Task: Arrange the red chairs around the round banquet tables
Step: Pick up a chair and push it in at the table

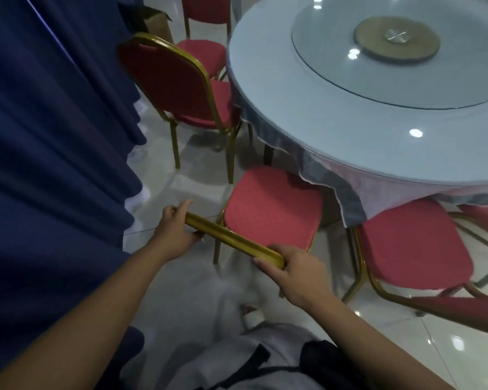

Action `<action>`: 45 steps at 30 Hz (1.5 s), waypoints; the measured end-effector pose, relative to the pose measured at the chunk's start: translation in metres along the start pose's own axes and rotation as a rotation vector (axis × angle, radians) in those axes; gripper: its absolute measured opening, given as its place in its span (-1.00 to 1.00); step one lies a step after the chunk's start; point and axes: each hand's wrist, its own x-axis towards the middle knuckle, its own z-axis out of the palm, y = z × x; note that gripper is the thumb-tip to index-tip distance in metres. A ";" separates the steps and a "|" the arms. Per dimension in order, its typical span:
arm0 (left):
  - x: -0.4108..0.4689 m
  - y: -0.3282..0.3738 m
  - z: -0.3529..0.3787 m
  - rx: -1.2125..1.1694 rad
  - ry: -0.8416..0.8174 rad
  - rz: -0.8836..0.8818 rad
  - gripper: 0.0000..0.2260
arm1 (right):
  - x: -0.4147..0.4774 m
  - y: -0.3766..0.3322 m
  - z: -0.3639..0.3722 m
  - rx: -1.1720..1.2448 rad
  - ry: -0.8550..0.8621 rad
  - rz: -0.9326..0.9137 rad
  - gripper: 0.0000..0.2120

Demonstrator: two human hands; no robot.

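The tablecloth (347, 190) hides the front of the held chair's seat (271, 209); the round table (335, 114) runs off the right edge.

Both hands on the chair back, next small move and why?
Probably ease the chair a bit further toward the table. Left hand and right hand grip its gold top rail, and only the seat's front edge sits under the tablecloth.

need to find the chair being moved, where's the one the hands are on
In the head view it sits low and centre: both hands grip its gold top rail, its red seat partly under the round table edge, between two other red chairs.
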 end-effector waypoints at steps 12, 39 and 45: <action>0.054 -0.028 -0.027 -0.024 -0.239 0.308 -0.07 | 0.000 -0.041 0.026 -0.049 0.243 0.271 -0.34; 0.154 0.015 -0.075 0.148 -0.358 0.479 -0.07 | 0.058 -0.100 0.034 0.107 0.154 0.759 -0.01; 0.158 -0.012 -0.095 0.028 -0.452 0.360 0.06 | 0.081 -0.099 -0.011 0.383 -0.047 0.545 -0.21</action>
